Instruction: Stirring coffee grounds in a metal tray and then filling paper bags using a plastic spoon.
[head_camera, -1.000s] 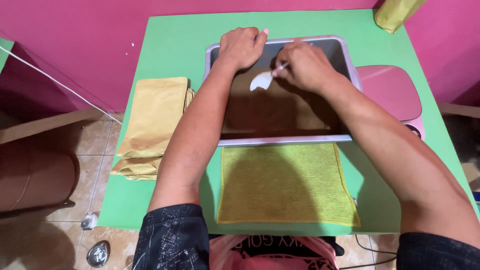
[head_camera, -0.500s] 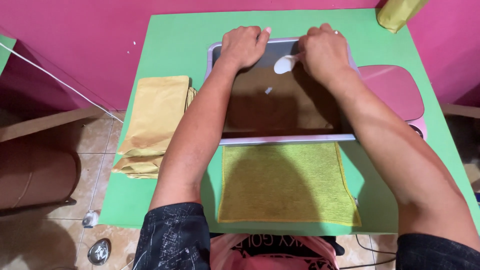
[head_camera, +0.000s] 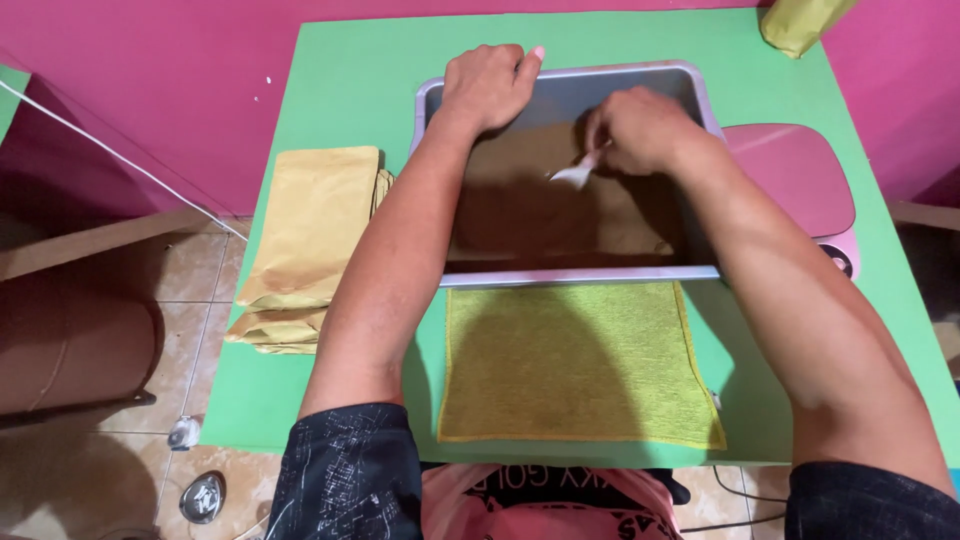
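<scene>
Kraft-paper pouches (head_camera: 312, 240) sit stacked on the left of the green table (head_camera: 340, 80), past a cardboard drum on the tiled floor. Moving right, the left hand (head_camera: 487, 85) is clamped over the far rim of the metal tray (head_camera: 700, 85), fingers curled on the edge to pin it down. The tray sits mid-table toward the back and holds a spread of brown powder (head_camera: 560, 215). Right hand (head_camera: 640, 128) is closed around a small white spoon (head_camera: 574, 175), bowl dipped into the powder near the tray's far side.

My take on doing this well: keep that left grip firm so the tray doesn't skate, and work the spoon in shallow, slow passes, since fine powder like that probably puffs or flicks over the low rim if you dig hard.

Yellow-green cloth (head_camera: 575, 365) lies flat just in front of the tray. Further right, a pink scale (head_camera: 795, 175) touches the tray's side, magenta wall behind.
</scene>
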